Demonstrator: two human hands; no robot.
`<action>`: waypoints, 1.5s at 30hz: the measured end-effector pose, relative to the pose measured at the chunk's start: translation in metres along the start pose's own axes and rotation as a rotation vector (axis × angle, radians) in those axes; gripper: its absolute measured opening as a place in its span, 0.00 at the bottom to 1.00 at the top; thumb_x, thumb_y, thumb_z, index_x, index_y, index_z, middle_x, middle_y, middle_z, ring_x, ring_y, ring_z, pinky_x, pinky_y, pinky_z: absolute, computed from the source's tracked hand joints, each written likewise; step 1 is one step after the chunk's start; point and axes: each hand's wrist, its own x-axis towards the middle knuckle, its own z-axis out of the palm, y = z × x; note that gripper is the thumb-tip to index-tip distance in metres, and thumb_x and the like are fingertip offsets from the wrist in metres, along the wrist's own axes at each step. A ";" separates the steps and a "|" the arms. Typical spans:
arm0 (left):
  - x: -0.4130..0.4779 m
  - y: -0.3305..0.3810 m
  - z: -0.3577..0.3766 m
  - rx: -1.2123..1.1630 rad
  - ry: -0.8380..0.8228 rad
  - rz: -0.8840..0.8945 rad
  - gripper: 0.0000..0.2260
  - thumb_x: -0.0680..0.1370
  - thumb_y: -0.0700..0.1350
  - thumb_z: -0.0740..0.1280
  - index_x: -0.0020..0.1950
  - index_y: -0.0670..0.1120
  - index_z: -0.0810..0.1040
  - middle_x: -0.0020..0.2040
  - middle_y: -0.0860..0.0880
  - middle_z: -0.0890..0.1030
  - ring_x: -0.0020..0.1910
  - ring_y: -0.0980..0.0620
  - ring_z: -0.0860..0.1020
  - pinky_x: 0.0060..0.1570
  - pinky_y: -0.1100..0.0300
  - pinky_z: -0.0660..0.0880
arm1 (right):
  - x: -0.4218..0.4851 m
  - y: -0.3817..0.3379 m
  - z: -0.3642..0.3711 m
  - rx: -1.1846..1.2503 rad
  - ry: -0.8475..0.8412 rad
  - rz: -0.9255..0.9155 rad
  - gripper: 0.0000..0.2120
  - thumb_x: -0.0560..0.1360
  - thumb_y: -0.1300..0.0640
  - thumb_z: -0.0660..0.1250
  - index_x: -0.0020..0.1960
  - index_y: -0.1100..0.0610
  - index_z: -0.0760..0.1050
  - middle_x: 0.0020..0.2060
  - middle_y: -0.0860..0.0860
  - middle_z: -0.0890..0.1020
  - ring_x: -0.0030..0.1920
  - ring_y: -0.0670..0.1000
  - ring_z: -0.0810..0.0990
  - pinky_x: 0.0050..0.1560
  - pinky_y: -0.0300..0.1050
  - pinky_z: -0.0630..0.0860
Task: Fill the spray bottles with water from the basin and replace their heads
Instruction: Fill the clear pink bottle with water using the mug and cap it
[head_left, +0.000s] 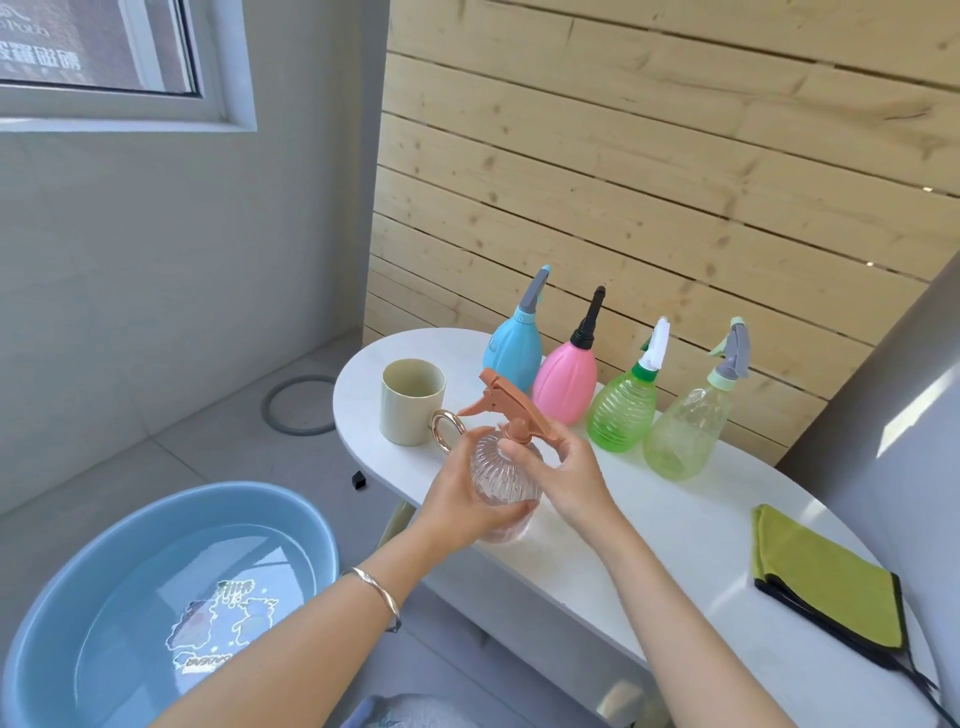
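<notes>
Basin (156, 512) of water sits on the floor lower left, its near rim cut off. At the front edge of the counter (675, 530), the left hand (457, 499) wraps its fingers round the clear ribbed bottle (501, 478), and the right hand (566, 467) pinches the collar of the orange spray head (511, 405), which sits on the neck. Cannot tell whether the head is going on or off, or whether the bottle holds water. Behind, the blue bottle (511, 348), pink bottle (563, 384), green bottle (621, 410) and pale bottle (680, 431) stand capped with fill levels unreadable; probably early.

Not fully seen
The basin (311, 519) is cut by left and bottom edges; the print (218, 629) under its water is unreadable.
</notes>
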 end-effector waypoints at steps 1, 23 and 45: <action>0.001 0.001 -0.001 0.009 -0.003 0.000 0.38 0.59 0.58 0.76 0.65 0.58 0.66 0.59 0.58 0.77 0.60 0.62 0.74 0.56 0.69 0.70 | 0.002 -0.009 -0.008 -0.013 -0.073 -0.008 0.14 0.71 0.55 0.73 0.56 0.53 0.79 0.50 0.48 0.84 0.54 0.43 0.79 0.60 0.38 0.72; 0.100 0.137 -0.097 0.153 -0.114 0.262 0.36 0.65 0.50 0.80 0.70 0.54 0.69 0.65 0.56 0.74 0.65 0.56 0.73 0.62 0.66 0.68 | 0.110 -0.190 -0.038 0.312 -0.123 0.072 0.08 0.75 0.53 0.68 0.52 0.56 0.77 0.42 0.58 0.84 0.35 0.48 0.82 0.45 0.36 0.78; 0.270 -0.019 -0.139 0.305 -0.205 0.047 0.31 0.71 0.52 0.75 0.72 0.52 0.70 0.69 0.52 0.74 0.67 0.47 0.73 0.67 0.49 0.70 | 0.296 -0.024 0.072 0.278 0.182 0.389 0.17 0.76 0.62 0.68 0.64 0.62 0.72 0.38 0.56 0.81 0.40 0.50 0.81 0.43 0.47 0.79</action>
